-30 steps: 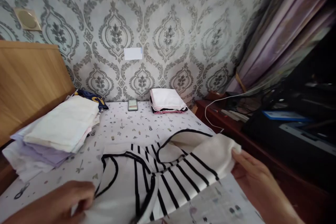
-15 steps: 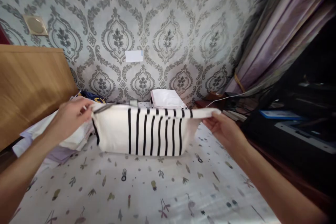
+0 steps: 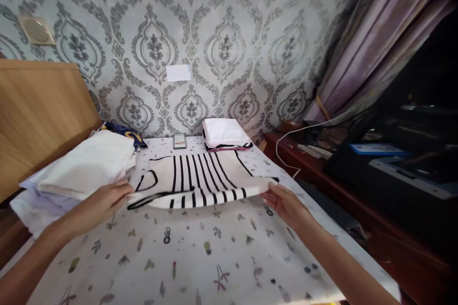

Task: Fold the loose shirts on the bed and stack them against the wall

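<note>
A white garment with black stripes and black trim, which looks like a sleeveless knit top point(image 3: 203, 174), lies spread sideways across the patterned sheet point(image 3: 193, 257). Its near edge is raised a little and folds over. My left hand point(image 3: 110, 195) pinches the left end near a black-trimmed opening. At the right end, my right hand point(image 3: 282, 202) grips the near corner between thumb and fingers. The far part of the top rests on the sheet.
At left, a pile of white and lilac clothes point(image 3: 86, 164) lies by a wooden board point(image 3: 43, 119). A folded stack point(image 3: 225, 132) and a small framed item point(image 3: 179, 141) are near the wall. A white cable point(image 3: 279, 147) trails over the dark red furniture point(image 3: 386, 219) at right.
The striped top has come down from hanging upright between my hands to lying mostly flat on the sheet. Both hands have lowered and moved nearer with its edge.
</note>
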Motion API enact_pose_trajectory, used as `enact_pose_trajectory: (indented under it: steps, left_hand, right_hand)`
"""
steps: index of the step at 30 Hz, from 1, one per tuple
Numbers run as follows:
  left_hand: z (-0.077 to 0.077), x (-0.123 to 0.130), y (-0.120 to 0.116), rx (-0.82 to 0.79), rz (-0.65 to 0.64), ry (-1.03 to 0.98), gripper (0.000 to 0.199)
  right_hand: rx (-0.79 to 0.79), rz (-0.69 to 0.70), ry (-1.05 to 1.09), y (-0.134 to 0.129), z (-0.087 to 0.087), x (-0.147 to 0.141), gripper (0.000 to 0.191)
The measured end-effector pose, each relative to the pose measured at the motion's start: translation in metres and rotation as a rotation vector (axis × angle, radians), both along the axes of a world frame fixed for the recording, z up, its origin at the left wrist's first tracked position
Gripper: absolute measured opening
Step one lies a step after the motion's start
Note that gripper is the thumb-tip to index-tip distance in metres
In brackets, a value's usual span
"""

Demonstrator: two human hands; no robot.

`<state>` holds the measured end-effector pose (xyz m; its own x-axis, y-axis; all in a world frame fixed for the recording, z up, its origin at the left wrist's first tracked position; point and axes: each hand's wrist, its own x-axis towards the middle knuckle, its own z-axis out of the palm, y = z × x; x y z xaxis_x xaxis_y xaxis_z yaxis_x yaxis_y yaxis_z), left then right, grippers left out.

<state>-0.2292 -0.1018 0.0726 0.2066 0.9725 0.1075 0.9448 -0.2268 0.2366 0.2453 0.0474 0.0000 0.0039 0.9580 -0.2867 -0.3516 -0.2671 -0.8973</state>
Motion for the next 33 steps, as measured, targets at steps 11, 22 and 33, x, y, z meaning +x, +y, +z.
enact_pose_trajectory:
  steps: [11, 22, 33]
  left_hand:
    - [-0.033, 0.021, -0.005, -0.254, -0.042, 0.018, 0.030]
    - [-0.043, 0.097, 0.022, -0.450, -0.018, 0.107, 0.049]
    - [-0.035, 0.059, -0.024, -0.355, -0.107, 0.111, 0.062]
  right_hand:
    - [0.574, -0.015, -1.238, -0.016, -0.014, 0.021, 0.033]
    - [0.633, 0.900, -1.652, 0.022, 0.022, -0.049, 0.039]
    - [0.614, 0.613, -1.301, -0.036, -0.008, 0.043, 0.024]
